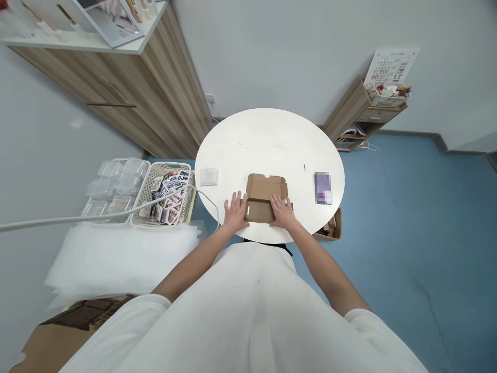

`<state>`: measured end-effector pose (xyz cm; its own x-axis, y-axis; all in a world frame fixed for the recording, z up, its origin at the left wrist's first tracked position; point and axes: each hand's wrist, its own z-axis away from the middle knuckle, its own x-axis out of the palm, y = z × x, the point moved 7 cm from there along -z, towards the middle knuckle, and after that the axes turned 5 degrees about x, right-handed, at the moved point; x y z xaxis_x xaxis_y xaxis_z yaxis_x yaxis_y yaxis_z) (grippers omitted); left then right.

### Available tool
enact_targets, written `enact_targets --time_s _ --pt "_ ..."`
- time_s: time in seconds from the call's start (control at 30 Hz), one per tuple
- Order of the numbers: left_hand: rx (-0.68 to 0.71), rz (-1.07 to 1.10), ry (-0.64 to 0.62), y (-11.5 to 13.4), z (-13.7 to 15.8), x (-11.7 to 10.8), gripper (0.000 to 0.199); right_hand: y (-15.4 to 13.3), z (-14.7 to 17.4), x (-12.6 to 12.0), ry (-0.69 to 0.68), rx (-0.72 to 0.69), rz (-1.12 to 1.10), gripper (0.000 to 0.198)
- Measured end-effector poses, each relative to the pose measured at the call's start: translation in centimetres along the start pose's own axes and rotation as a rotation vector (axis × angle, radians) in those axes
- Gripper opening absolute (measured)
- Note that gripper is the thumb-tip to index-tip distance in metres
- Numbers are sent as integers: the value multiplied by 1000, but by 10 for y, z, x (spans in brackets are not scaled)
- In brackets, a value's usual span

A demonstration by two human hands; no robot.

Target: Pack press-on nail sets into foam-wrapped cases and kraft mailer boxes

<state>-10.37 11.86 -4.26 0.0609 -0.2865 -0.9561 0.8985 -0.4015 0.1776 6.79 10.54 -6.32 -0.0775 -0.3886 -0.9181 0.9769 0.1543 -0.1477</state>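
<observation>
A brown cardboard box (261,211) lies on the white round table (267,140) close to my body. Its lid flap (267,186) is raised on the far side, with a half-round notch in the top edge. A small white strip shows inside, at the left. My left hand (235,212) rests against the left side of the box, fingers stretched out and spread, thumb towards me. On the right side, my right hand (282,212) lies over the wall of the box with its fingers extended and apart. The box's right end is partly hidden under that hand.
A clear flat packet (209,176) lies left on the table, a blurred purple item (322,187) right. Baskets of packets (166,194) and plastic cases (116,181) stand left, crossed by a white cable (155,201). A carton (337,225) sits under the table's right edge.
</observation>
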Motion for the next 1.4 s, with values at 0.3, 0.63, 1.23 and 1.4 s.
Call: enact_targets --time_s 0.3,0.63,1.23,1.4 --pt "-185 426 90 -44 12 29 55 -5 3 4 -26 73 -50 112" --pt "-183 534 172 -29 9 7 26 -13 6 4 -76 163 -133 113" --pt "-207 514 39 -20 -2 11 35 -27 7 12 -100 16 -123 133" --pt "-213 486 -12 -24 -7 12 29 -26 7 14 -102 -22 -131 133"
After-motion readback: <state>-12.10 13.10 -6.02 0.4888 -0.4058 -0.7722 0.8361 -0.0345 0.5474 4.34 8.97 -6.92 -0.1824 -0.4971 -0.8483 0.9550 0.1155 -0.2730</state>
